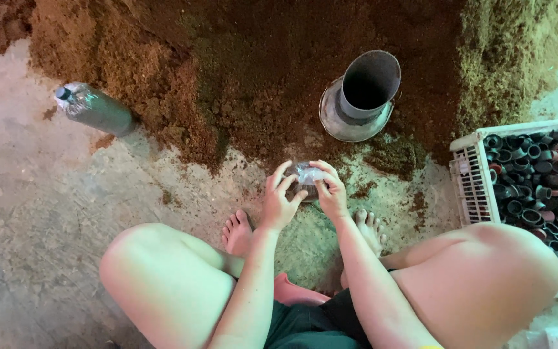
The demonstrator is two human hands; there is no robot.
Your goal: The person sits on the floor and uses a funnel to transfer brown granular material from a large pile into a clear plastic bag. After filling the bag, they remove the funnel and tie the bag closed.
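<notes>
Both hands' fingers (283,173) half hide a clear bag (307,174).

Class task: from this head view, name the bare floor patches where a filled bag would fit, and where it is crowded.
Free: concrete floor below the lying filled bag, left of the knee. Crowded: between both hands, left hand and right hand, and the metal funnel; the substrate heap; the crate of rings.

a small clear plastic bag packed with dark brown substrate (306,181) sits near the middle of the frame, on the concrete floor at the pile's lower edge. it stands upright, seen from above, its crinkled, shiny mouth gathered at the top. fingers close around it from both sides, hiding most of its body.
</notes>
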